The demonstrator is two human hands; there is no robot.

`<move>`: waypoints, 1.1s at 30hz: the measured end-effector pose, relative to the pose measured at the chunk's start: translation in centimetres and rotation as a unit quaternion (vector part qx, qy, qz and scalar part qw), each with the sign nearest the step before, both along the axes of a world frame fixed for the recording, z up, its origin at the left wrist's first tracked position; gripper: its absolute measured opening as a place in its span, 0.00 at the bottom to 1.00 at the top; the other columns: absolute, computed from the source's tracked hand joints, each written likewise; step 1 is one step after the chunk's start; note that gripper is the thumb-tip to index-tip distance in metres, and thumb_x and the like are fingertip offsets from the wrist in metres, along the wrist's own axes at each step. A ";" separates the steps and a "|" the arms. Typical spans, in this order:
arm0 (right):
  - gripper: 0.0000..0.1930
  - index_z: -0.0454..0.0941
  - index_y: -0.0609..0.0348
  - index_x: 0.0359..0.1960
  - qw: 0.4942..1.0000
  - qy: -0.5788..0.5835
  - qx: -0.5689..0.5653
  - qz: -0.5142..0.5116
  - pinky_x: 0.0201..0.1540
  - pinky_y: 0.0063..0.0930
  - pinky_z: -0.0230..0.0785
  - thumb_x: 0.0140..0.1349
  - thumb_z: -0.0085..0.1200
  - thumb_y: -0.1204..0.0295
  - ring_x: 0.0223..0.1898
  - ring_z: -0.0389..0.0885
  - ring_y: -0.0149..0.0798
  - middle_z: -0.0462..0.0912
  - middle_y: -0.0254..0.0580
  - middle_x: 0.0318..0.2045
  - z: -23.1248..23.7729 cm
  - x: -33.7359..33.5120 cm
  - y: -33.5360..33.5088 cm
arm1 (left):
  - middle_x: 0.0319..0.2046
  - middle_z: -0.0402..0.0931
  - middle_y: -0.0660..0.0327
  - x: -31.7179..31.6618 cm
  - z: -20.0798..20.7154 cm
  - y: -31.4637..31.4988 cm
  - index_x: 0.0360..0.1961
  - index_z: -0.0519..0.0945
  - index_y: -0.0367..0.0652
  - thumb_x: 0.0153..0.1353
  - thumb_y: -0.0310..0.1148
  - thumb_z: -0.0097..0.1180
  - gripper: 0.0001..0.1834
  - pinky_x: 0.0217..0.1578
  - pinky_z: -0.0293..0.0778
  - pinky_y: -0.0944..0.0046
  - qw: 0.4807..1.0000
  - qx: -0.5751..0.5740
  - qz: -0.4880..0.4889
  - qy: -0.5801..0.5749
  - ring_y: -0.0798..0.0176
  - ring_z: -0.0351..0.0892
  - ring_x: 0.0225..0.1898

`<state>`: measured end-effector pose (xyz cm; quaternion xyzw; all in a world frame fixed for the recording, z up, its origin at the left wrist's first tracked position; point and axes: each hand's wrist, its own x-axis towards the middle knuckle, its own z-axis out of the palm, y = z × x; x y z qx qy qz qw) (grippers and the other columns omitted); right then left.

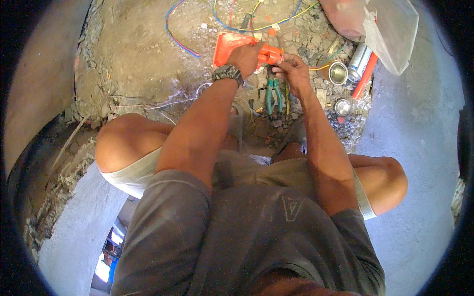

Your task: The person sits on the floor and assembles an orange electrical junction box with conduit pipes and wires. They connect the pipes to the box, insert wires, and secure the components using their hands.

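An orange plastic box (pixel 224 44) with short tubular parts (pixel 269 55) on its right side is held off the rubble in front of me. My left hand (pixel 243 58), with a patterned watch on its wrist, is closed over the box near those tubes. At the tubes' right end, my right hand (pixel 295 71) has its fingers pinched together. Whether they grip a tube's rim or something small there, I cannot make out. Just below the hands lie green-handled pliers (pixel 274 96).
Red, blue and yellow wires (pixel 170 29) curl over the broken ground beyond. To the right stand an open can (pixel 338 73), a silver can (pixel 359 61), an orange pipe (pixel 365 79), a small round tin (pixel 341 107) and a clear plastic bag (pixel 395 34). A thin white cord (pixel 170 103) lies left.
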<state>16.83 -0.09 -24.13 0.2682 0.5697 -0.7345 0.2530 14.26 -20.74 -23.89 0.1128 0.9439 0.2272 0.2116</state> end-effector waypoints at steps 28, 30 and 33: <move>0.17 0.77 0.64 0.53 0.999 0.026 -0.017 -0.037 0.32 0.29 0.81 0.64 0.66 0.77 0.32 0.88 0.37 0.88 0.46 0.36 -0.6 1.0 -0.4 | 0.51 0.84 0.47 -0.1 0.5 -0.1 0.66 0.74 0.44 0.59 0.29 0.60 0.31 0.52 0.78 0.44 0.999 -0.003 0.010 -0.031 0.43 0.83 0.51; 0.17 0.76 0.64 0.52 0.999 0.019 -0.018 -0.037 0.32 0.28 0.80 0.64 0.67 0.77 0.32 0.88 0.36 0.88 0.45 0.37 -0.2 1.0 -0.5 | 0.51 0.83 0.46 0.1 -0.1 -0.3 0.66 0.74 0.44 0.59 0.29 0.60 0.31 0.52 0.79 0.44 1.000 0.002 0.008 -0.020 0.43 0.83 0.52; 0.17 0.77 0.65 0.52 0.999 0.005 -0.011 -0.035 0.33 0.28 0.80 0.64 0.67 0.76 0.32 0.88 0.36 0.88 0.44 0.37 -0.3 1.0 -0.4 | 0.53 0.83 0.45 -0.2 0.4 -0.2 0.66 0.74 0.42 0.59 0.29 0.61 0.31 0.53 0.78 0.45 0.999 0.008 0.008 -0.036 0.42 0.83 0.52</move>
